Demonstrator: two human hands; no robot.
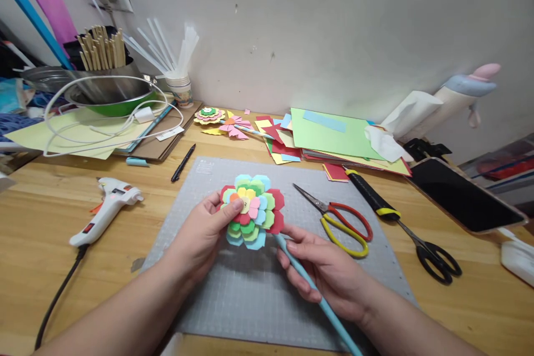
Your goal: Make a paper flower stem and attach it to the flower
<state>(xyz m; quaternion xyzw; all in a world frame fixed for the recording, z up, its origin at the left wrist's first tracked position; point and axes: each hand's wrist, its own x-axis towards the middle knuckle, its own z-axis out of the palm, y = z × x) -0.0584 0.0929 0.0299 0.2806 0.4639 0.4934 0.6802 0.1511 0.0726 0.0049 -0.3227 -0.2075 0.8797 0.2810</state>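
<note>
A layered paper flower in red, blue, green, yellow, pink and orange is held upright over the grey cutting mat. My left hand grips its left side, thumb pressed on the orange centre. My right hand is closed round the light blue stick, which runs from behind the flower down to the lower right.
Red-and-yellow scissors lie on the mat; black scissors and a phone lie to the right. A white glue gun and a black pen are on the left. Coloured paper sheets and two more paper flowers lie behind.
</note>
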